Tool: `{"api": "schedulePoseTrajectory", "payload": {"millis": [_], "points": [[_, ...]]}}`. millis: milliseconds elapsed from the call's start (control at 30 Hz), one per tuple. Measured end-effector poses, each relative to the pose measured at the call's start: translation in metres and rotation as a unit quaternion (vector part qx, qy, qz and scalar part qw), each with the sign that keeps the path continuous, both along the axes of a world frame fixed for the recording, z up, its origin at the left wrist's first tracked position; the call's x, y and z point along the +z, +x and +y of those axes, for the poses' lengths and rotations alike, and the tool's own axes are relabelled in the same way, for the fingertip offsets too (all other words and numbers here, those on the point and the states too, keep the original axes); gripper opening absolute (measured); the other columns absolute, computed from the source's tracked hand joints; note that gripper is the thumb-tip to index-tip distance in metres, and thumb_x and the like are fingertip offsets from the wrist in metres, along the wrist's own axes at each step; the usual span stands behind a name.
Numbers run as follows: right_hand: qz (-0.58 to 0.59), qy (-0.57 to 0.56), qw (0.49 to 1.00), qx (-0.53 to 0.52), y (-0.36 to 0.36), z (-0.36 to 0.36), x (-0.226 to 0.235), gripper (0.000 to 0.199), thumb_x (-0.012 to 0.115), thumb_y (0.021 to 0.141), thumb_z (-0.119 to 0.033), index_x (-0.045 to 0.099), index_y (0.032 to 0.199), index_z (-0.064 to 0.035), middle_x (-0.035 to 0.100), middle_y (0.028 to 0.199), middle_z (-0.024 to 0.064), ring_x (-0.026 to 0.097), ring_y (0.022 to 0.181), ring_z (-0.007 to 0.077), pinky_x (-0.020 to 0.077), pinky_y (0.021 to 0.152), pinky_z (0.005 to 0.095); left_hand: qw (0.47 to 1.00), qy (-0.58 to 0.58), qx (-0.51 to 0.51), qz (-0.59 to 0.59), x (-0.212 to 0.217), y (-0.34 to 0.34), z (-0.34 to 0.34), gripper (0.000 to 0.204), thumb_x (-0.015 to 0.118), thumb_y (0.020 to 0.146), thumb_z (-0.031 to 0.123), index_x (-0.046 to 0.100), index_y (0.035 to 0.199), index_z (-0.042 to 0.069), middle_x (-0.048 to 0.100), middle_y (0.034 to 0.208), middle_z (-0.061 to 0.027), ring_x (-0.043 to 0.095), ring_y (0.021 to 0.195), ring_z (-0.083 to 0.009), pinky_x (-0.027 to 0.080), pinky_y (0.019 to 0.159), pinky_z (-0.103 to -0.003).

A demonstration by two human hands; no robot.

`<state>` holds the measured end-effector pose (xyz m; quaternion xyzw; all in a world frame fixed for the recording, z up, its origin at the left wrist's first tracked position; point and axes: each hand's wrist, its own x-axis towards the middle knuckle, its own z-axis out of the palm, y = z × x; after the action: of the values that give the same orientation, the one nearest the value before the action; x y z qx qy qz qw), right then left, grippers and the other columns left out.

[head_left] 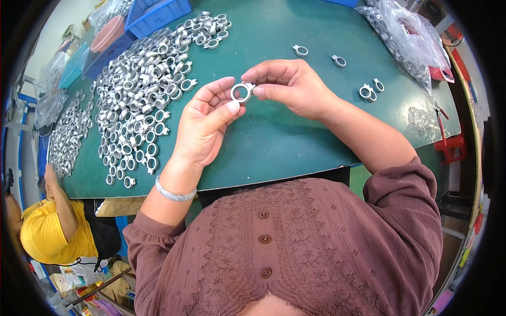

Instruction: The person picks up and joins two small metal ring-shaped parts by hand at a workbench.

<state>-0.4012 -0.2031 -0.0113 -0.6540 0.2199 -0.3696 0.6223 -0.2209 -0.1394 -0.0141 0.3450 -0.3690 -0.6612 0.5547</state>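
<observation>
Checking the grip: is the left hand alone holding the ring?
No, the left hand and right hand both grip the ring.

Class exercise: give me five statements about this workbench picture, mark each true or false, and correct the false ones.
1. The left hand and right hand both touch one silver-grey ring. True.
2. The large ring pile lies right of the hands. False: it lies to their left.
3. The tabletop is green. True.
4. The bracelet is on the right wrist. False: it is on the left.
5. The sleeves are brownish-purple. True.
</observation>
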Motion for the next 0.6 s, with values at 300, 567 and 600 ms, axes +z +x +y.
{"api": "schedulePoseTrajectory", "payload": {"millis": [300,567,600], "points": [[-0.036,-0.020,0.999,0.025,0.000,-0.001,0.000,0.026,0.053,0.077,0.004,0.055,0.103,0.0006,0.059,0.095,0.0064,0.055,0.088,0.0122,0.0438,0.082,0.0260,1.000,-0.019,0.021,-0.010,-0.002,-0.002,0.001,0.039,0.060,0.073,-0.006,0.047,0.110,0.000,0.054,0.095,-0.0053,0.054,0.088,-0.0128,0.046,0.079,-0.026],[0.278,-0.448,0.834,-0.161,-0.029,-0.036,-0.001,0.027,0.059,0.073,-0.005,0.056,0.099,0.0004,0.055,0.094,0.0113,0.055,0.085,0.0247,0.0445,0.073,0.0315,1.000,-0.014,0.018,-0.017,-0.005,0.000,0.000,0.038,0.058,0.074,-0.006,0.048,0.111,-0.001,0.054,0.095,-0.0052,0.054,0.088,-0.0131,0.045,0.079,-0.026],[0.353,-0.436,0.814,-0.149,-0.033,-0.037,-0.001,0.029,0.061,0.072,-0.012,0.057,0.099,-0.0019,0.055,0.097,0.0121,0.053,0.089,0.0272,0.0433,0.077,0.0342,1.000,-0.012,0.009,-0.022,-0.006,0.000,0.000,0.038,0.057,0.076,-0.004,0.048,0.112,0.001,0.054,0.096,-0.0051,0.053,0.089,-0.0129,0.045,0.080,-0.026]]}}
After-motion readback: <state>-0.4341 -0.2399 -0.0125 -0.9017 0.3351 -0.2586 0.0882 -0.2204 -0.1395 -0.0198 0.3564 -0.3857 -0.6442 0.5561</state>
